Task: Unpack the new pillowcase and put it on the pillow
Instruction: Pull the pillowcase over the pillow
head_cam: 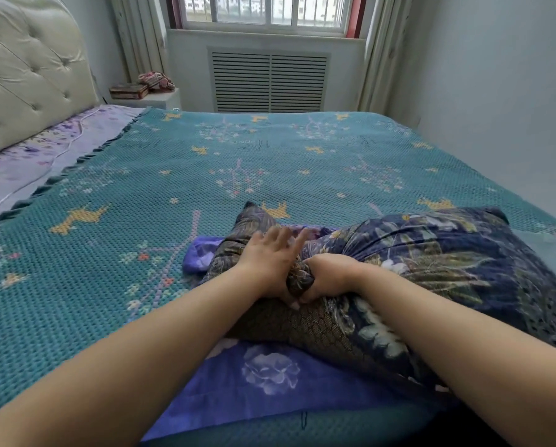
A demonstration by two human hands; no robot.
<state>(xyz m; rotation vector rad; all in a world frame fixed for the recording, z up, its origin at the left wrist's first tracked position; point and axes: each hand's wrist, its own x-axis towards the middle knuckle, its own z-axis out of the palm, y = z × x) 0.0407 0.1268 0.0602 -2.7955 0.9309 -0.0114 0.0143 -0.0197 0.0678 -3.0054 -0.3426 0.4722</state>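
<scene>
Soft daylight from the window [263, 9], dim even room, faint shadows, wide-angle bending at edges, slight softness

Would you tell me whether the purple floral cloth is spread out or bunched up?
Mostly spread: the purple floral cloth lies flat on the bed, under the pillow.

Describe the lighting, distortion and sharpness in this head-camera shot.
Head view: soft daylight comes from the window, which is overexposed; no hard shadows fall on the teal bedspread. Wide-angle distortion bows the bed edges and stretches the forearms at the bottom. The left hand and right hand on the dark floral pillow look slightly soft, with compression smearing.
</scene>
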